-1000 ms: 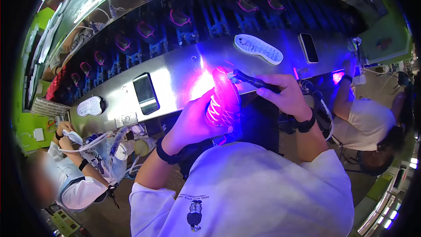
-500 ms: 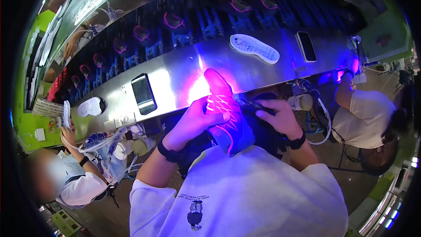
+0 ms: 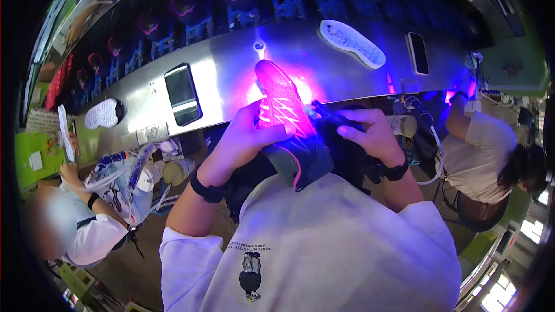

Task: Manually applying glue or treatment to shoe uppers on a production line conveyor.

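My left hand (image 3: 248, 138) is closed around the shoe upper (image 3: 281, 107), its thumb lying across the white laces. Pink-violet light washes over the upper, whose toe points away over the bench edge and whose heel end is near my shirt. In my right hand (image 3: 370, 136) is a slim dark-handled tool (image 3: 334, 118), gripped between thumb and fingers. The tool's tip is at the right side of the upper; whether it touches, and the exact kind of tool, cannot be made out.
On the metal bench (image 3: 231, 63) lie a white shoe sole (image 3: 352, 43), one phone (image 3: 184, 95) at left and another (image 3: 417, 53) at right. Beyond runs a dark rack (image 3: 289, 6) carrying several shoe uppers. A co-worker (image 3: 104, 214) holds a sole at left; another person (image 3: 483, 144) sits at right.
My head view has shifted, so the bench items sit differently in the picture. Both hands keep their holds; the tool's tip stays near the upper's right side.
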Motion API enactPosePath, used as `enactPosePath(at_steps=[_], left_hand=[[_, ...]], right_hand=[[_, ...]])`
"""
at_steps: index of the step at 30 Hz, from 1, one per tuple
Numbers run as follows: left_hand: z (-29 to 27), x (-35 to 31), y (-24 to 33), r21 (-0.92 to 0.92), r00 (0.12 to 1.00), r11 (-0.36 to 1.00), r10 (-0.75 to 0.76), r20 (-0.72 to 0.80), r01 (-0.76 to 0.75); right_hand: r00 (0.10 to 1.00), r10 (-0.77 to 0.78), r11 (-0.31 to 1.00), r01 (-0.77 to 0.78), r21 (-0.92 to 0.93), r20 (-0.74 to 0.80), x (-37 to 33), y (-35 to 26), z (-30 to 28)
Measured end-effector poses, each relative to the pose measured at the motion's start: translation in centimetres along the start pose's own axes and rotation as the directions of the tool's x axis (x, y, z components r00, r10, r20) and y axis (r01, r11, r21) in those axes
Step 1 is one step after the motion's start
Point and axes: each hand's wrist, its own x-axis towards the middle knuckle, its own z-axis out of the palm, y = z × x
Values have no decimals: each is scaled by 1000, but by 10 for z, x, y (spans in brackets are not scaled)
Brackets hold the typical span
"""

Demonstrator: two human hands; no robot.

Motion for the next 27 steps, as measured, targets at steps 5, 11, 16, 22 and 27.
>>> enactPosePath(at_steps=[5,11,16,22,27], left_hand=[[-26,1,-5,187,983,982,6,-185,29],[-14,7,1,61,987,998,7,-164,3],[3,15,-12,-78,984,996,31,-175,-45],[19,6,-4,-370,984,915,-180,-16,161],[26,2,-14,-538,976,818,-212,46,203]], right_hand=[[989,114,993,-112,-27,95,-5,-3,-12],[996,67,975,-54,-216,53,-26,-3,-27],[992,-33,988,14,-154,-120,-47,14,-20],[980,-156,939,108,-327,-123,-42,-10,-37],[941,-329,860,266,-435,-75,-28,-33,-52]])
